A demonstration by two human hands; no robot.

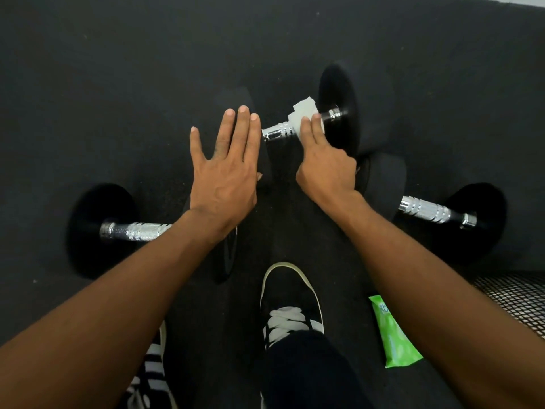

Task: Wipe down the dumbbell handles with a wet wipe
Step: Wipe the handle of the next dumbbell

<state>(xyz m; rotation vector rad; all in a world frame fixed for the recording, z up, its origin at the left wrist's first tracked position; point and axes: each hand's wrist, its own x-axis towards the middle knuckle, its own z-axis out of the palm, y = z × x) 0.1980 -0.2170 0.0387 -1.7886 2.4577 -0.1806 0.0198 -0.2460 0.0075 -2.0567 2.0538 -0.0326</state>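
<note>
Three black dumbbells with chrome handles lie on the dark floor. On the middle dumbbell (337, 113), a folded white wet wipe (303, 113) is pressed onto the chrome handle (277, 132) by my right hand (324, 163), fingers curled over it. My left hand (225, 169) rests flat, fingers spread, on that dumbbell's left weight, which it mostly hides. A second dumbbell (100, 228) lies at the left, partly under my left forearm. The third dumbbell (474, 219) lies at the right, its handle (424, 209) bare.
A green wet wipe packet (393, 335) lies on the floor beside my right forearm. My black-and-white shoes (290, 302) stand at the bottom centre. A metal mesh surface (519, 299) sits at the right edge. A pale wall strip shows top right.
</note>
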